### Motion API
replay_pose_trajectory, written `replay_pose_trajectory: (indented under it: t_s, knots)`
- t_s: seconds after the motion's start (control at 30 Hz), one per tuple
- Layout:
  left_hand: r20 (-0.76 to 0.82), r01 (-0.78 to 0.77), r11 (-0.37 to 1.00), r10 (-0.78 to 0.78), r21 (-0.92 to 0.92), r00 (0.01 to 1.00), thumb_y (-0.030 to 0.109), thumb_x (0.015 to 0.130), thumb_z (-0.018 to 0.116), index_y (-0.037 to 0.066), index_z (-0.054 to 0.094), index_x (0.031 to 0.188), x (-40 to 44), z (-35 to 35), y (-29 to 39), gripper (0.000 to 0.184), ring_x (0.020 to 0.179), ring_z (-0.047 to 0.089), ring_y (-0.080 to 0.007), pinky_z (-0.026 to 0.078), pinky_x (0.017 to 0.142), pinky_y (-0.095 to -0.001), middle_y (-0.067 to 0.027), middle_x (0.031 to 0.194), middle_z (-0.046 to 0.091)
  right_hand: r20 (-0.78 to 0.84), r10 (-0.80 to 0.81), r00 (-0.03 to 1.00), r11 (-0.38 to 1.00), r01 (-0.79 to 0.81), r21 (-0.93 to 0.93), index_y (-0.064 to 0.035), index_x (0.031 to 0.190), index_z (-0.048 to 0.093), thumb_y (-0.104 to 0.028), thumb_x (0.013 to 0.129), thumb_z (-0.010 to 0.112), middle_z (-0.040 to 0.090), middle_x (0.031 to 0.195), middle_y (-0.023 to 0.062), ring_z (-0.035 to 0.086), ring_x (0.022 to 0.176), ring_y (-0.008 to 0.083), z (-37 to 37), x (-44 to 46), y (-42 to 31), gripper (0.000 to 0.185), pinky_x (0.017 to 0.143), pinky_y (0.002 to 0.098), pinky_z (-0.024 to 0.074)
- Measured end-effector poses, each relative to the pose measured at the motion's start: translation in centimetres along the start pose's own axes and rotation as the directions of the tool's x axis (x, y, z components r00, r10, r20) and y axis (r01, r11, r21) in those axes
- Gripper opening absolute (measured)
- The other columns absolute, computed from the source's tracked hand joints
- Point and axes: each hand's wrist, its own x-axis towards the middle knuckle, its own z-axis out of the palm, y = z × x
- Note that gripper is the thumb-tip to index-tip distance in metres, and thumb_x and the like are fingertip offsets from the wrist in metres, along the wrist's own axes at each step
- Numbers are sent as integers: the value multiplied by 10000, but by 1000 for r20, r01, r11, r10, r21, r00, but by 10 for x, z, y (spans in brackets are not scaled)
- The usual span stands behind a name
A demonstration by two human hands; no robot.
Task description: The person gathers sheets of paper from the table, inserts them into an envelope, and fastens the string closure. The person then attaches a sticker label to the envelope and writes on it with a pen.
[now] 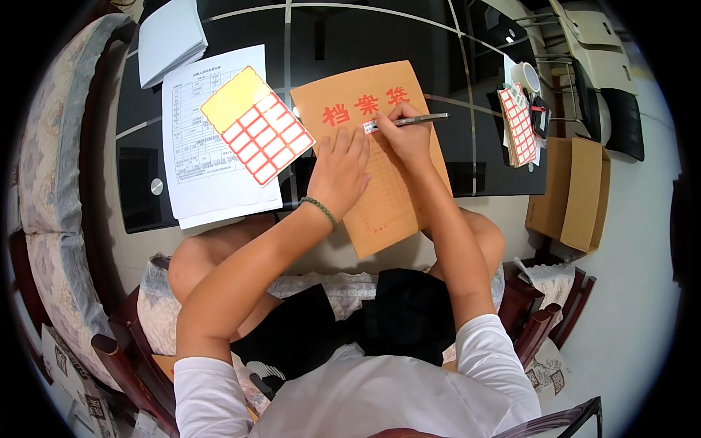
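Observation:
A brown paper file envelope point(398, 193) with large red characters lies aslant on the black glass table, its lower end past the table's front edge. My right hand point(407, 139) is closed around a pen point(427, 117) over the envelope, below the red characters. A small white label point(369, 127) is stuck or lying there, close to the pen tip, which my fingers hide. My left hand point(342, 171) lies flat on the envelope, fingers stretched towards the label. Left of it, a sheet of red-bordered labels point(264, 139) with a yellow top part rests on a printed form point(193, 135).
A stack of white paper point(171, 40) sits at the back left. On the right edge are more label sheets point(517, 131), a roll of tape point(525, 77) and a dark item point(540, 120). A cardboard box point(573, 193) stands on the floor, near chairs point(595, 36).

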Motion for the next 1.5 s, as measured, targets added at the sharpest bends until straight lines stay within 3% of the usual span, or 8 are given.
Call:
replay_pose_trajectory:
  t_s: [0.93, 1.5]
  knots:
    - [-3, -3, 999, 3, -37, 1000, 464, 951, 598, -3, 469, 1463, 0, 2, 0, 705, 1341, 420, -309, 372, 1060, -451, -119, 1518, 464, -28, 1, 1000, 999, -2, -47, -21, 657, 561, -155, 824, 793, 569, 579, 23, 493, 538, 78, 2, -1, 3, 317, 504, 275, 377]
    - [-12, -4, 999, 4, -41, 1000, 460, 949, 600, -3, 473, 1463, 0, 3, 0, 703, 1341, 418, -308, 375, 1049, -446, -118, 1516, 468, 1, -19, 1000, 999, 19, -47, -15, 649, 544, -113, 813, 774, 551, 563, 28, 471, 530, 79, 1, -2, 0, 299, 497, 281, 367]
